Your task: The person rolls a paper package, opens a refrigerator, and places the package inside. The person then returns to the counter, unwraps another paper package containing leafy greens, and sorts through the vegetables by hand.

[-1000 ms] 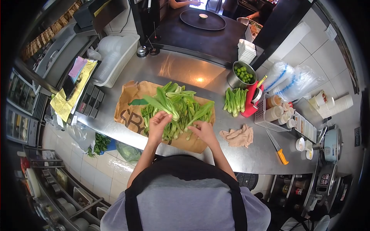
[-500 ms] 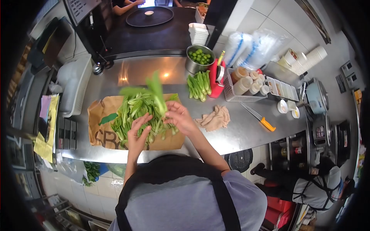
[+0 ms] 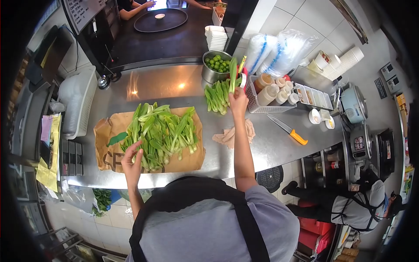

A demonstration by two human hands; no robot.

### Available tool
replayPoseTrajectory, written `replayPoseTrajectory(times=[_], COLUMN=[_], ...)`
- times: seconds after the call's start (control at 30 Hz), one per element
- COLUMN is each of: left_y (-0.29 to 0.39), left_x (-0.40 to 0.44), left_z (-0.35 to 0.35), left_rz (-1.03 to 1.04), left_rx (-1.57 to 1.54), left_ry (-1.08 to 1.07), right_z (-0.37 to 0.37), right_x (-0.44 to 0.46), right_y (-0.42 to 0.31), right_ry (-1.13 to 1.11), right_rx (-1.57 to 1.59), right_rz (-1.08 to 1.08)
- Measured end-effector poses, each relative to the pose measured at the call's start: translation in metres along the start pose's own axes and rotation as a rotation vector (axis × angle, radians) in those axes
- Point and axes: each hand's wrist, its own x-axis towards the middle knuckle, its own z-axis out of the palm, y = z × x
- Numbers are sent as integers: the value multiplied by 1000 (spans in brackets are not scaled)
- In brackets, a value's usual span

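Note:
Stretched out over the steel counter, my right hand (image 3: 238,101) is closed around the lower end of a leafy green stalk (image 3: 233,75), which points up and away. It is beside a small heap of similar greens (image 3: 216,98), just in front of a metal pot of limes (image 3: 217,75). My left hand (image 3: 132,159) has its thumb and fingers apart at the near left edge of a large pile of leafy greens (image 3: 162,136). That pile lies on a flattened brown paper bag (image 3: 195,162) with dark lettering.
A crumpled cloth (image 3: 233,134) and a yellow-handled knife (image 3: 288,130) lie on the counter. Right of the small heap stands a basket of squeeze bottles (image 3: 271,96). A white crate (image 3: 85,105) stands at left. A co-worker (image 3: 358,205) is at lower right.
My right hand has moved from the large pile to the small heap at the right, carrying a green stalk. My left hand has drawn left and toward me.

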Motion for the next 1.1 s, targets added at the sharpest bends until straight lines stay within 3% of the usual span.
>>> replayPoseTrajectory(times=[0.07,0.1,0.2,0.33,0.47,0.67,0.8,0.83,0.93,1.1], left_y=[-6,-7,-7,-4,17,36,68,73,74,51], left_x=[-2,-2,-5,-2,3,14,26,29,37,45], left_z=[-6,-7,-10,1,21,48,72,79,86,78], left_rz=[-64,-57,-46,4,35,168,571,638,801,922], left_rx=[-1,7,17,-8,9,40,352,432,629,768], left_ry=[20,22,35,19,-39,-156,-68,-25,61,31], right_z=[3,1,-10,-38,-49,-41,-26,-19,-2,3], right_x=[1,0,-6,-6,-14,-40,-68,-71,-92,-100], right_y=[16,18,2,-33,-55,-79,-121,-118,-118,-122], right_ry=[-31,-107,-100,-368,-633,-733,-858,-993,-1094,-1110], right_rx=[-78,89,908,1487,1721,1668,1181,1215,1183,1198], right_rz=[85,260,456,597,632,671,641,622,650,691])
